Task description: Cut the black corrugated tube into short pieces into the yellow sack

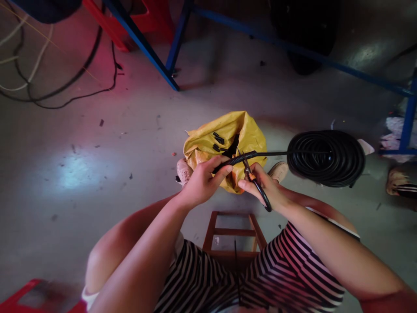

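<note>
My left hand (208,176) is closed around a black ribbed tube (233,161), thumb and fingers pinching it near its left end. My right hand (262,186) grips a pair of scissors (257,187) with black handles and an orange part at the pivot. The scissors' blades point up and lie at the tube, just right of my left hand. From the tube, a thinner black length runs right to a coil of black tubing (312,176) on the floor. Beneath both hands sits a yellow sack (252,134), with several short black cut pieces (219,138) on it.
A small wooden stool (235,232) stands between my legs. Blue metal table legs (177,48) and a red plastic stool (143,24) are at the top. Loose cables (81,76) lie at upper left. Another person's shoe (399,182) shows at the right edge.
</note>
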A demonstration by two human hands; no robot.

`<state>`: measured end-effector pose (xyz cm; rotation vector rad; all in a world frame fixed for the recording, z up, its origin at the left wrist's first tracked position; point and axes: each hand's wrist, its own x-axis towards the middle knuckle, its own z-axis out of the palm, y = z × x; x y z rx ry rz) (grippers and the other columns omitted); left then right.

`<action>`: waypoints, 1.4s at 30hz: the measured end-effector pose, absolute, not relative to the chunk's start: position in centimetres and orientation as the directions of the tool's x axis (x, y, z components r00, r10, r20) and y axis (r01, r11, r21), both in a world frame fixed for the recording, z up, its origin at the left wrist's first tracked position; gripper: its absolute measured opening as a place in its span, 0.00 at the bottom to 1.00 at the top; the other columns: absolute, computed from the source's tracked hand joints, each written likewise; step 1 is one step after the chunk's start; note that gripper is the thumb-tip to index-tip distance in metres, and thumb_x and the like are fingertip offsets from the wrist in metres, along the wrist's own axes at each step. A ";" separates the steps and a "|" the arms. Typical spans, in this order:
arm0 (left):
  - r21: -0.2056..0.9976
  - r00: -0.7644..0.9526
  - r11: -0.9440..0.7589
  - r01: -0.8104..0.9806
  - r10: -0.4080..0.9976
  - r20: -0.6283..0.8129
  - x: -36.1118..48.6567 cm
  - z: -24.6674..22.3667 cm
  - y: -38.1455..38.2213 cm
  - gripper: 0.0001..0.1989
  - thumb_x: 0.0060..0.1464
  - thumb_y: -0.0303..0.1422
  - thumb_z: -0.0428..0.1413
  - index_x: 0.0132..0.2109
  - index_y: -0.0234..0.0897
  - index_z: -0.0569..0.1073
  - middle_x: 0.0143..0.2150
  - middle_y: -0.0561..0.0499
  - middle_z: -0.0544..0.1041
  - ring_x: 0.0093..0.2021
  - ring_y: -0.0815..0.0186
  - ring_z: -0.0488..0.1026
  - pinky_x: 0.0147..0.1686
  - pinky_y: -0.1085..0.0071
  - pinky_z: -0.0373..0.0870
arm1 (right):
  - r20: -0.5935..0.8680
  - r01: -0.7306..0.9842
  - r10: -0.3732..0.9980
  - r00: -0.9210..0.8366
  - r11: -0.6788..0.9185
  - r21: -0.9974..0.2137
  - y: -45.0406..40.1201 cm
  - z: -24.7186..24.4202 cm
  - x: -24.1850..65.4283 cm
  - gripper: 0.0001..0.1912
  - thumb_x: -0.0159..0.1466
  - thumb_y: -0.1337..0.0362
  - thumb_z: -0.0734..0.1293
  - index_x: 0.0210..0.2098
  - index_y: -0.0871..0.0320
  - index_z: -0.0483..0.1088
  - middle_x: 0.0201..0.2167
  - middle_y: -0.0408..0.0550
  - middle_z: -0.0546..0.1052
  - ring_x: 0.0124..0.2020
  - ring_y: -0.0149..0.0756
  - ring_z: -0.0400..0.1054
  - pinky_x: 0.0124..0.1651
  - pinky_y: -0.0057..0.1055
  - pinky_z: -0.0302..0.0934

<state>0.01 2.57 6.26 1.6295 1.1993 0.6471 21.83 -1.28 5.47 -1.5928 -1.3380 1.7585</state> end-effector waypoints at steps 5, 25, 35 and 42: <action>0.908 0.378 -0.059 0.414 0.919 -0.112 0.2 6.4 2.6 0.11 0.67 0.35 0.53 0.47 0.34 0.76 0.38 0.48 0.80 0.37 0.65 0.75 0.40 0.70 0.71 | -0.527 0.266 0.813 -0.247 -0.466 -0.844 -1.5 5.0 21.8 0.23 0.63 0.44 0.71 0.37 0.51 0.58 0.29 0.39 0.65 0.31 0.34 0.59 0.36 0.33 0.55; 0.899 0.628 0.010 0.437 0.713 -0.313 -1.6 6.5 3.4 0.15 0.69 0.39 0.50 0.40 0.35 0.76 0.32 0.52 0.73 0.34 0.66 0.69 0.36 0.70 0.66 | -0.632 0.594 0.731 -0.258 -0.395 -0.700 -0.2 6.6 21.9 0.29 0.59 0.34 0.67 0.33 0.54 0.59 0.25 0.39 0.65 0.27 0.33 0.59 0.29 0.30 0.49; 0.899 0.528 0.092 0.427 0.782 -0.331 -1.0 6.7 3.0 0.14 0.68 0.41 0.52 0.37 0.36 0.71 0.31 0.54 0.71 0.32 0.67 0.67 0.33 0.71 0.64 | -0.579 0.485 0.773 -0.258 -0.415 -0.770 -0.5 6.4 21.7 0.30 0.56 0.35 0.70 0.29 0.53 0.57 0.22 0.36 0.59 0.24 0.30 0.53 0.27 0.29 0.46; 0.894 0.464 -0.111 0.434 0.878 -0.116 -0.2 6.2 2.2 0.10 0.69 0.36 0.52 0.41 0.35 0.73 0.32 0.53 0.74 0.32 0.68 0.70 0.36 0.73 0.67 | -0.563 0.512 0.786 -0.256 -0.383 -0.769 -0.4 6.4 21.5 0.30 0.56 0.38 0.72 0.28 0.53 0.56 0.22 0.35 0.59 0.25 0.29 0.53 0.28 0.29 0.45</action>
